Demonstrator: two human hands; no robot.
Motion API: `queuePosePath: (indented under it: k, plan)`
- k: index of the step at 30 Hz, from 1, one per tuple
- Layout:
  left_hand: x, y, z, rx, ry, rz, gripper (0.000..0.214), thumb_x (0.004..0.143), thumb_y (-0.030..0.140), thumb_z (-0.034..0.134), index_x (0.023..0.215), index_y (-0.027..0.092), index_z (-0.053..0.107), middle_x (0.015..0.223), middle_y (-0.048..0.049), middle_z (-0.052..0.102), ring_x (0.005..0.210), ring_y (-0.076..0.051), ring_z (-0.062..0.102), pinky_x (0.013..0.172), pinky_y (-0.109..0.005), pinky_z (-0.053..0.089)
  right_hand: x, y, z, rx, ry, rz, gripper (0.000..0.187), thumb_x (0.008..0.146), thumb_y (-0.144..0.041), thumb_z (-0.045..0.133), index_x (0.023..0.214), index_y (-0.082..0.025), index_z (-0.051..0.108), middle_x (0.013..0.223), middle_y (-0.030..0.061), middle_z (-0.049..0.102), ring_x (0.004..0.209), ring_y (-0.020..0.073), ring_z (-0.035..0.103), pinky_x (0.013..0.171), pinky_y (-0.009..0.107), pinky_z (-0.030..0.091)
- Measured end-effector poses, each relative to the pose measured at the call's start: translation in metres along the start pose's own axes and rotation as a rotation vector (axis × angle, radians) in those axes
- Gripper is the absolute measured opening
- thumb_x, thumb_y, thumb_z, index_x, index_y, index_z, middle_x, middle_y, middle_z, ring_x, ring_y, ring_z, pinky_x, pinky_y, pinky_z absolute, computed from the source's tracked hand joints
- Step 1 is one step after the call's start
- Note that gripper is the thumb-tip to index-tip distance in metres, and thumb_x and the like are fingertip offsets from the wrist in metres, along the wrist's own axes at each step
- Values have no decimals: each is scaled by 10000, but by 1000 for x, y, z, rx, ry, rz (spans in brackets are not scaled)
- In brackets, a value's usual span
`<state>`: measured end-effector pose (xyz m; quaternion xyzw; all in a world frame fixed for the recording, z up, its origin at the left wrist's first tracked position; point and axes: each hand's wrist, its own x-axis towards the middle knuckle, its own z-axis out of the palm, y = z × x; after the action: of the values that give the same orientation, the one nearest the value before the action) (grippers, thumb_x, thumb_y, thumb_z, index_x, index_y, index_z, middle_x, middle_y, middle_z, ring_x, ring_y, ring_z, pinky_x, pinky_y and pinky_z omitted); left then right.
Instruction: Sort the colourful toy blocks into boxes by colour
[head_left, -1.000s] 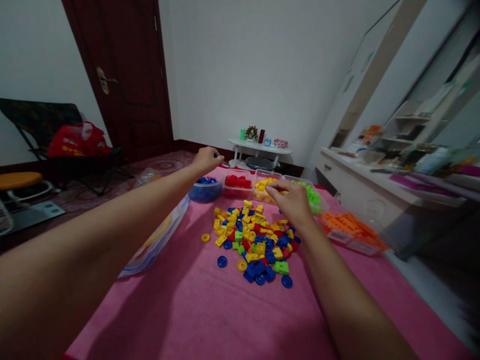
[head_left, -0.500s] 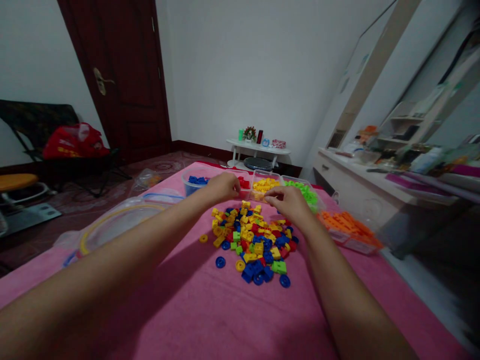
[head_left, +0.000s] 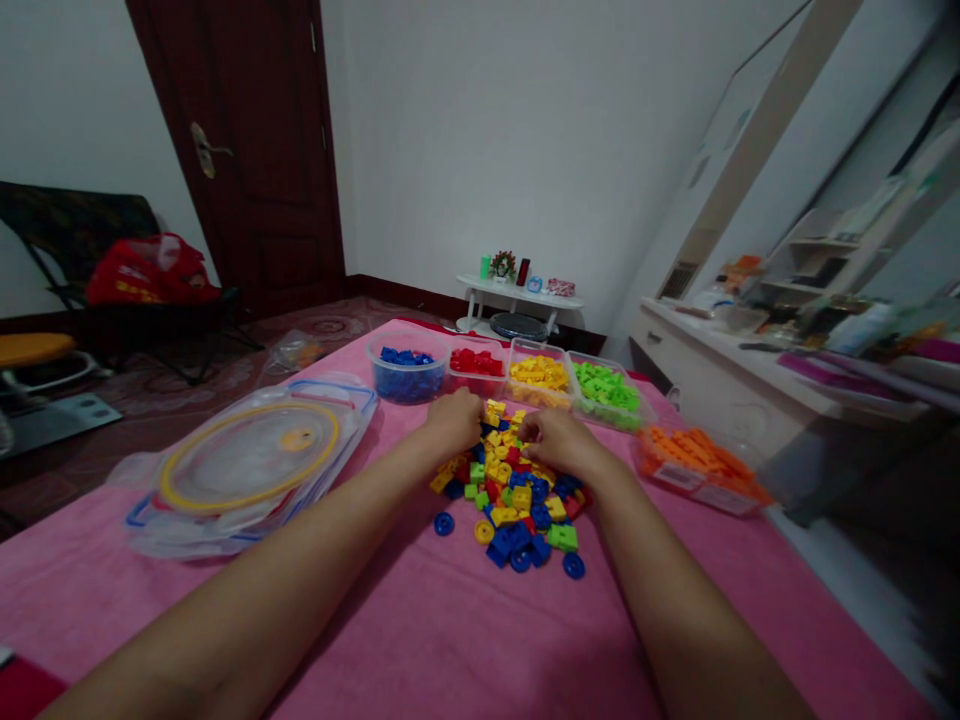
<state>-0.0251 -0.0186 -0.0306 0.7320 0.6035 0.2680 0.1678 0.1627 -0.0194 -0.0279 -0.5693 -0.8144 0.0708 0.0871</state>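
A heap of small plastic bricks (head_left: 517, 500) in yellow, blue, red and green lies on a pink cloth (head_left: 465, 640). My left hand (head_left: 454, 420) rests on the heap's far left side, fingers curled down into the bricks. My right hand (head_left: 551, 440) sits on the heap's far right side, fingers also curled among the pieces. What either hand pinches is hidden. Behind the heap stands a row of clear tubs: blue pieces (head_left: 407, 366), red pieces (head_left: 476, 364), yellow pieces (head_left: 538, 377) and green pieces (head_left: 606, 388).
An orange-filled tub (head_left: 697, 462) stands at the right edge of the cloth. Stacked clear lids with coloured rims (head_left: 247, 460) lie on the left. Beyond are a dark door (head_left: 247, 150), a folding chair with a red bag (head_left: 142, 275), a small white table (head_left: 521, 295) and a dresser (head_left: 720, 350).
My left hand came back from the blue tub to the heap. My right hand drew back from the yellow tub onto the heap. The view shifted, showing the stacked lids.
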Motion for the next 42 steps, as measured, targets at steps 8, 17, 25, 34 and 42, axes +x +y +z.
queuePosePath:
  k: [8,17,25,34,42]
  plan:
    - [11,-18,5,46,40,66,141,655,174,584,706,168,715,756,-99,655,769,-231,612,704,-289,439,-1,0,-16,-32,92,23,200,724,-159,511,775,-211,697,776,30,689,707,153,610,597,230,383]
    - [17,-12,0,-1036,-159,-295,85,669,200,603,634,123,609,484,8,505,456,-79,473,430,-169,343,5,0,14,-115,141,56,316,753,-212,539,1034,-244,680,983,79,684,894,219,617,709,286,416]
    - [13,-10,-1,-1131,-214,-369,146,684,198,654,805,117,643,588,-10,596,457,-59,535,408,-137,350,14,13,16,150,257,6,173,682,-196,592,840,-171,655,732,34,640,680,157,574,615,253,418]
    - [14,-13,7,-1394,-254,-49,286,705,194,704,984,140,670,844,-53,662,653,-69,608,561,-153,479,6,-27,-4,1130,302,69,357,620,-361,672,902,-164,580,619,-27,585,479,109,522,498,255,469]
    - [8,-6,8,-1270,-164,-107,347,564,369,802,748,120,646,651,-3,613,548,-53,541,528,-157,433,4,-34,6,912,231,-113,392,692,-320,648,1062,-195,608,778,5,625,461,96,546,437,235,476]
